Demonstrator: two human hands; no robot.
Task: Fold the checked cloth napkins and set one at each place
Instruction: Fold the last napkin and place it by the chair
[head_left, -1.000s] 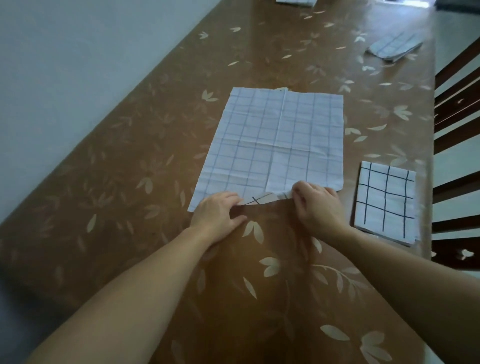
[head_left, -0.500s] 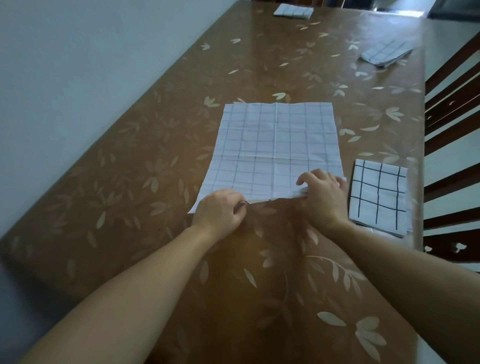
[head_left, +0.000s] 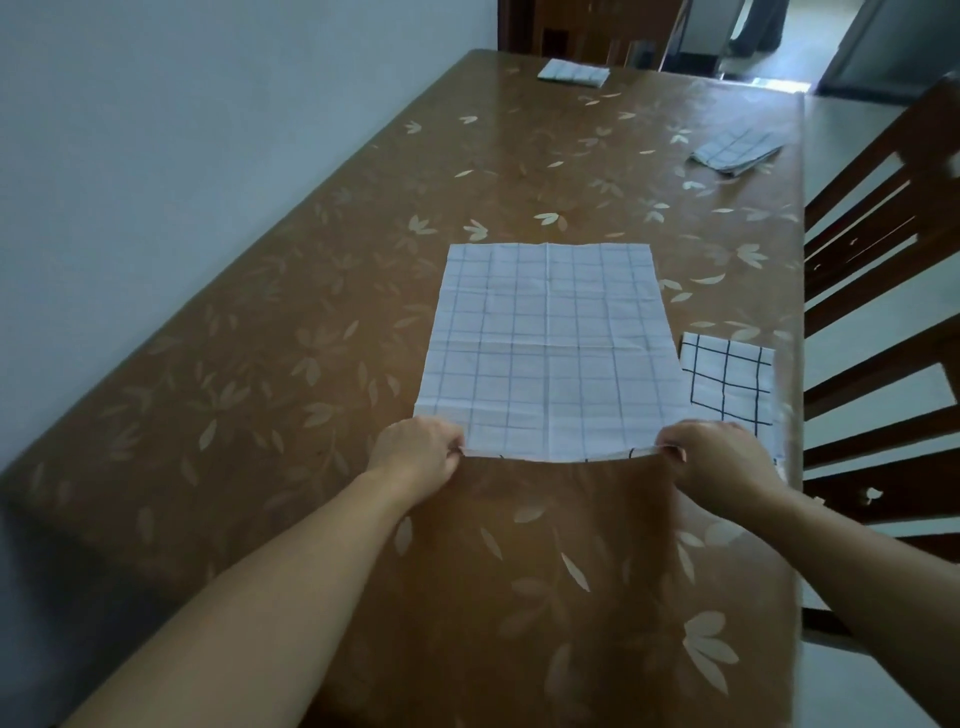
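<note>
Spread napkin (head_left: 545, 353), one; folded napkins (head_left: 727, 379) (head_left: 735, 150) (head_left: 571, 73), three.

A matt, creased cloth napkin (head_left: 548, 348) is seen on the glossy, smooth table (head_left: 363, 322); beside the table, dark wooden chairs (head_left: 883, 291).

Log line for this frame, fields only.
napkin: unfolded | left hand: pinches near-left corner | right hand: pinches near-right corner | near edge: lifted
</note>
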